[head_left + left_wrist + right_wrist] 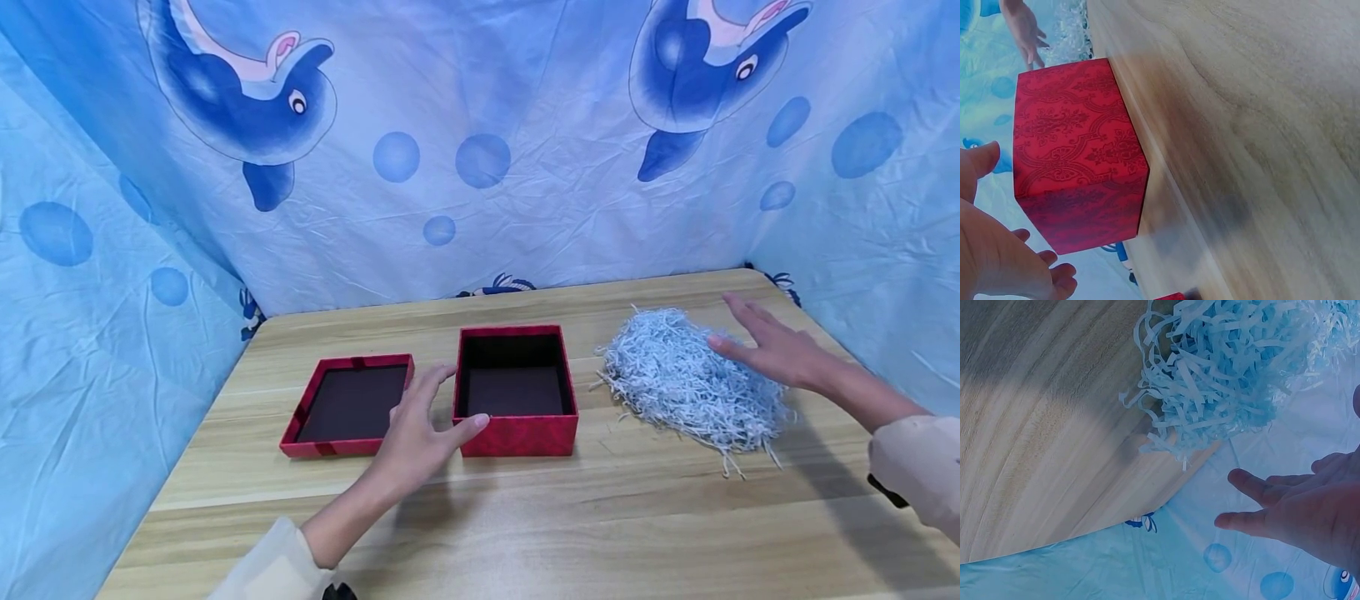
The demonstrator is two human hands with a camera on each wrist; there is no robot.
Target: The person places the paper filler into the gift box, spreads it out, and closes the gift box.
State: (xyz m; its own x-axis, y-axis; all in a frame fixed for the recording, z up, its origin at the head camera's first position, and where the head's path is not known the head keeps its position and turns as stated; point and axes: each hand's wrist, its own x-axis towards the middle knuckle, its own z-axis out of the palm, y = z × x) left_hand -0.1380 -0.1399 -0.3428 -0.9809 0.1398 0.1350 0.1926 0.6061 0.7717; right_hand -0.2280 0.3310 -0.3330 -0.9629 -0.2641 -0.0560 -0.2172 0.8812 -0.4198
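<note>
A red patterned box (pixel 517 436) with a dark inside stands in the middle of the table, its top uncovered. To its left lies the red box lid (pixel 341 448), dark inner side up. My left hand (pixel 416 442) reaches between the two, thumb and fingers spread at the box's left side and holding nothing. In the left wrist view that hand (pixel 1007 250) is beside the box (pixel 1075 134). My right hand (pixel 780 346) hovers with extended fingers over the right part of a pale blue shredded paper pile (pixel 675 375), also without anything in it.
The wooden table (pixel 525 533) carries these things. A blue dolphin-print cloth (pixel 555 208) hangs behind it and along both sides. At the table's back edge, part of a printed dark blue and white figure (pixel 502 285) shows on the cloth.
</note>
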